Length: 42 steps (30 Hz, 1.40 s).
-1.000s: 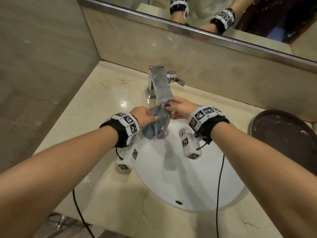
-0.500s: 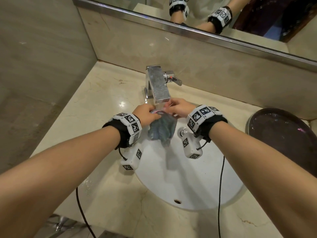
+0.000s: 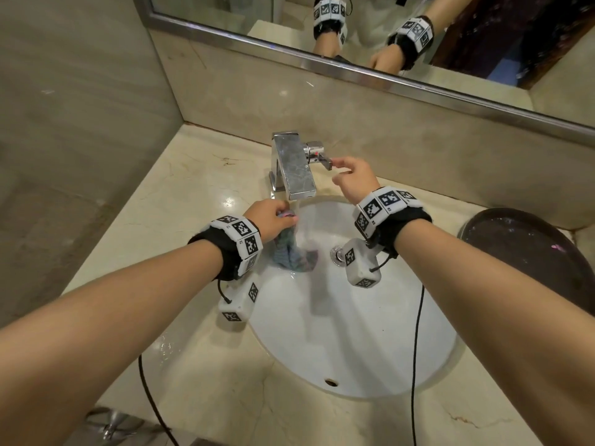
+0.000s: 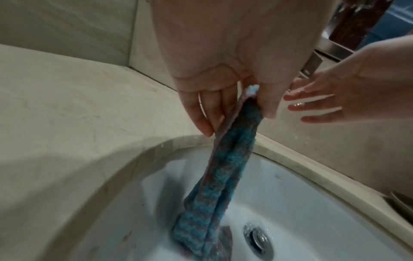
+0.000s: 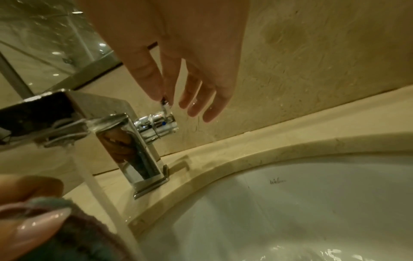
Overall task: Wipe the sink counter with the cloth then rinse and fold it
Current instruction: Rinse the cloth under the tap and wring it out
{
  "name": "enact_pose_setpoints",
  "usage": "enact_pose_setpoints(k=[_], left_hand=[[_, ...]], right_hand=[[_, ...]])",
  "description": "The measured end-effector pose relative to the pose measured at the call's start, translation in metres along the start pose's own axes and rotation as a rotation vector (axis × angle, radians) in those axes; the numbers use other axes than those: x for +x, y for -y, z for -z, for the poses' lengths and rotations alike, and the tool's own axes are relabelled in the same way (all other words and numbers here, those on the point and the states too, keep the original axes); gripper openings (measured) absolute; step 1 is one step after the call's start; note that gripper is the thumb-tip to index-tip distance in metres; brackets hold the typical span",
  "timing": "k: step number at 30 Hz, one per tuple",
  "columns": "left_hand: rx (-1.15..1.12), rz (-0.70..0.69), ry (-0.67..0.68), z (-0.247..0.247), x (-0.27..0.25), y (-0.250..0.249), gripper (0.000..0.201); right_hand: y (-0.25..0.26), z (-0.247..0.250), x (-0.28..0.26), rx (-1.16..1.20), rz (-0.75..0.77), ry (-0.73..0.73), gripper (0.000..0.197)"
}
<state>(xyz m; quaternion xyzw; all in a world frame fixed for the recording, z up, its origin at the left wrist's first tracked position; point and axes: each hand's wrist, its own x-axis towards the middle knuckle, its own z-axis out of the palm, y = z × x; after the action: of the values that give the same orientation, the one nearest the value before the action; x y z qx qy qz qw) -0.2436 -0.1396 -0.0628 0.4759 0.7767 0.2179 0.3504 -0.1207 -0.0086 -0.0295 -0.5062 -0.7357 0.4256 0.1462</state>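
A wet blue-and-purple cloth (image 3: 291, 255) hangs into the white sink basin (image 3: 354, 333). My left hand (image 3: 285, 217) pinches its top edge beside the stream of running water. In the left wrist view the cloth (image 4: 232, 159) hangs as a long twisted strip from my left hand (image 4: 245, 106), and its lower end reaches the basin near the drain (image 4: 257, 238). My right hand (image 3: 335, 170) is up at the chrome tap (image 3: 293, 169). Thumb and forefinger of the right hand (image 5: 163, 98) pinch the tip of the tap lever (image 5: 164, 106); the other fingers are spread.
The beige marble counter (image 3: 193, 194) rings the basin, with water drops at the front left. A dark round bowl (image 3: 528, 252) sits on the counter at the right. Behind the tap are a stone backsplash and a mirror (image 3: 257, 8); a wall closes the left side.
My right hand has let go of the cloth and moved up and right to the tap lever. The cloth now hangs lower from my left hand alone.
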Motion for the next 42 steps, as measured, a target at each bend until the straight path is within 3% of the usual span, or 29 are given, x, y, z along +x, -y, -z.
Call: enact_pose_setpoints(k=[5,8,12,14,16,21,26,28,32,35,37,42], left_hand=[[0.049,-0.072,0.024,-0.005,-0.001,-0.007,0.026],[0.036,-0.113,0.043,-0.005,-0.004,-0.017,0.026],[0.049,-0.200,0.110,-0.003,-0.014,-0.032,0.027],[0.028,-0.233,0.118,0.001,-0.018,-0.041,0.024],[0.010,-0.260,0.120,0.005,-0.021,-0.050,0.023],[0.002,-0.317,0.101,0.018,-0.025,-0.070,0.025],[0.050,-0.311,0.010,0.036,-0.030,-0.071,0.014],[0.067,-0.312,-0.011,0.041,-0.031,-0.074,0.011],[0.041,-0.320,-0.102,0.049,-0.030,-0.086,0.016],[0.020,-0.311,-0.139,0.053,-0.027,-0.095,0.032],[0.038,-0.313,-0.127,0.053,-0.026,-0.100,0.029],[-0.011,-0.316,-0.114,0.044,-0.020,-0.109,0.035]], right_hand=[[0.003,0.010,-0.008,-0.063,0.008,0.067,0.050],[-0.009,0.007,-0.018,-0.244,0.017,0.167,0.054],[-0.032,-0.001,-0.030,-0.368,-0.147,0.551,0.053],[-0.036,-0.002,-0.037,-0.409,-0.128,0.687,0.054],[-0.035,-0.007,-0.041,-0.385,-0.070,0.645,0.047],[-0.020,0.000,-0.045,-0.118,-0.084,0.538,0.041],[-0.009,0.039,-0.048,-0.141,-0.065,0.483,0.026],[-0.004,0.052,-0.050,-0.189,-0.063,0.481,0.006],[0.010,0.081,-0.052,-0.214,-0.055,0.434,0.006],[0.012,0.102,-0.052,-0.420,-0.051,0.369,0.029],[0.013,0.112,-0.056,-0.557,-0.061,0.336,0.036],[0.013,0.122,-0.058,-0.431,-0.184,0.241,0.023]])
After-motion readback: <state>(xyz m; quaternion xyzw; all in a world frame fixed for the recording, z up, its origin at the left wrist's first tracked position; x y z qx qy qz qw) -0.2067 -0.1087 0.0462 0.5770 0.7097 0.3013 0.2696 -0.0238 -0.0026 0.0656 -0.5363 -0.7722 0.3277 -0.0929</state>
